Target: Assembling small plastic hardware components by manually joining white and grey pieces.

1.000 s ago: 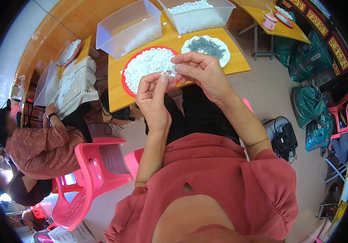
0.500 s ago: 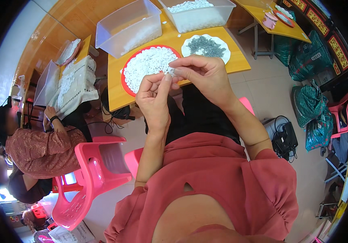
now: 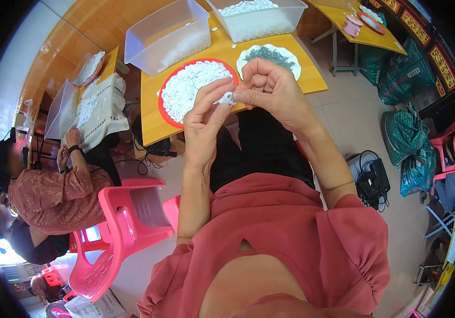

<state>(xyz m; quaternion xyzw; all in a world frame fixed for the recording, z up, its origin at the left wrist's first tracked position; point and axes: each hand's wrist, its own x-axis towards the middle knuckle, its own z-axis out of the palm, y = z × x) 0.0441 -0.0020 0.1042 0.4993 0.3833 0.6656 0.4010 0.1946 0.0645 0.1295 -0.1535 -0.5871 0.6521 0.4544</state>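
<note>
**Table ahead, hands raised before it**

Straight ahead: orange wooden table [image 3: 156, 114]. On it, near edge: round red-rimmed tray of small white pieces [image 3: 190, 91] left, round white plate of small dark pieces [image 3: 270, 55] right. Behind those: clear plastic tub [image 3: 166, 34] left, second clear tub holding white pieces [image 3: 262, 18] right. Before the tray: left hand [image 3: 203, 127] and right hand [image 3: 272, 93], touching around a small white piece [image 3: 227, 98]. Far left: pink plastic chair [image 3: 116, 233], a seated person in a patterned top [image 3: 52, 196] beside it.

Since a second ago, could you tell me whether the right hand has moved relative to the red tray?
No, barely: the right hand stays just beside the red tray at its near right edge, pinching the small white piece with the left hand.
</note>
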